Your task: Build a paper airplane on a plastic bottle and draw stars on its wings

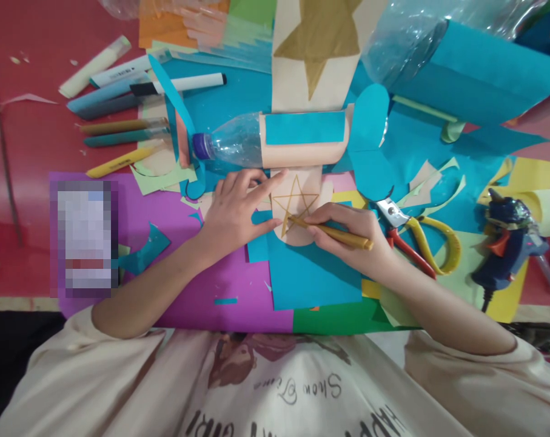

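Note:
My right hand point(354, 233) grips a gold-brown marker point(342, 234), its tip on a pale peach paper strip point(297, 238) with a rounded end. An outlined five-pointed star point(296, 197) shows on that strip, its lower left point partly filled in. My left hand point(238, 203) lies open, fingers spread, thumb and index finger at the strip's left edge. Just beyond lies a clear plastic bottle point(236, 141) with a purple cap, wrapped in peach paper bearing a blue rectangle point(304, 128). Farther off, a large filled gold star point(318, 45) covers another stretch of peach paper.
Several markers point(179, 83) lie at the upper left, above a blurred phone-like rectangle point(86, 237). On the right are red-handled pliers point(406, 243), yellow-handled scissors point(456, 243) and a blue glue gun point(506, 243). Coloured paper sheets and scraps cover the red table point(24, 145).

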